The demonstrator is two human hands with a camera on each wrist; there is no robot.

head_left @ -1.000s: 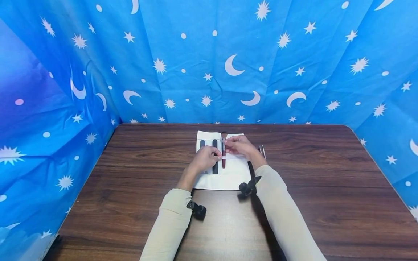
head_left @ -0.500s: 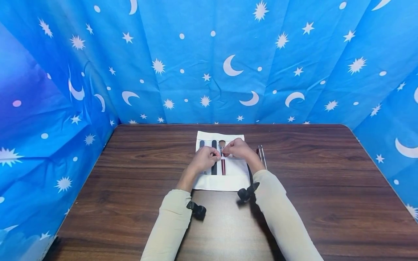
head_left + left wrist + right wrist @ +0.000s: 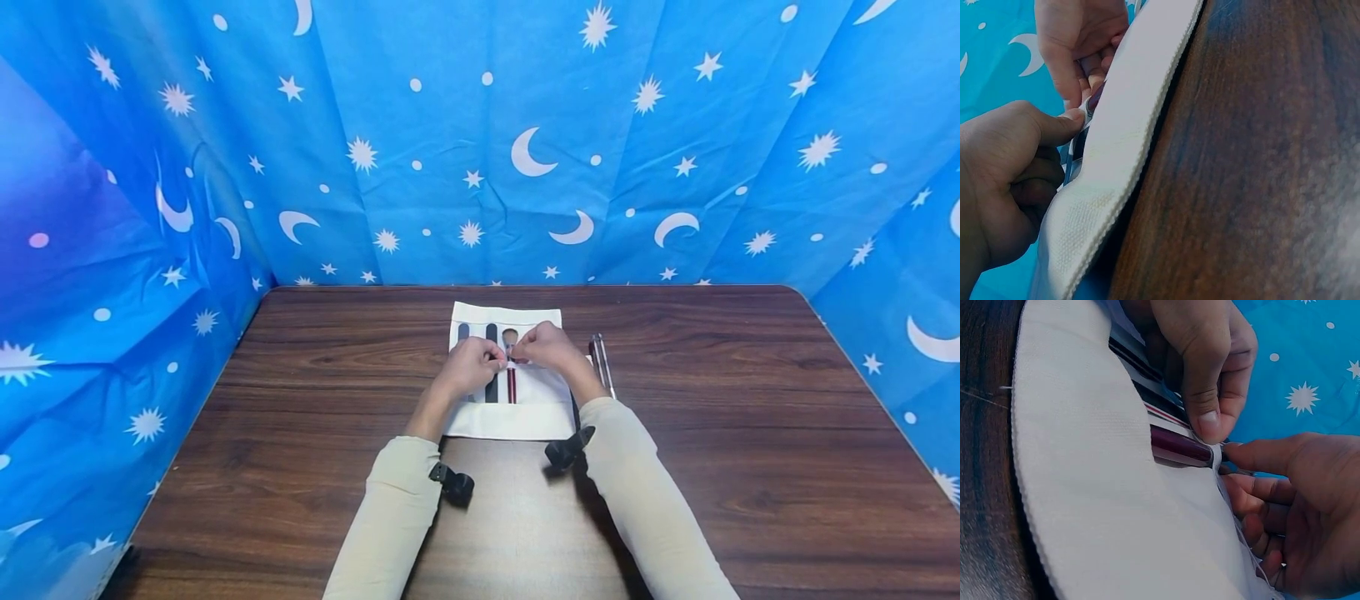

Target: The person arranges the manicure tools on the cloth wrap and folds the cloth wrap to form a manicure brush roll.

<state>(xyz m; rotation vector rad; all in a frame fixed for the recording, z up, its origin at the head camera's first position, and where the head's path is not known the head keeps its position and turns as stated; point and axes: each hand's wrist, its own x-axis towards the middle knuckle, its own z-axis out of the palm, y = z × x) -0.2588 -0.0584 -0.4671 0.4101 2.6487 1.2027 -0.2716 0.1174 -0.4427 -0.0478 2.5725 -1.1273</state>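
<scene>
Your left hand (image 3: 471,364) pinched the elastic loop (image 3: 1216,456), your right hand (image 3: 547,345) the makeup brush (image 3: 512,385) inside it, two nail files (image 3: 492,392) stowed in the cloth organizer (image 3: 510,422), slim tools (image 3: 606,367) alongside seemingly left.

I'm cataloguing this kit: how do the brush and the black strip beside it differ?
The brush has a dark red handle; the strip is black. The brush's far end spreads into bristles, while the strip's is plain and rounded. The right hand pinches the brush but is apart from the strip. Both lie lengthwise, side by side, their near ends under the fold of the white pouch.
</scene>
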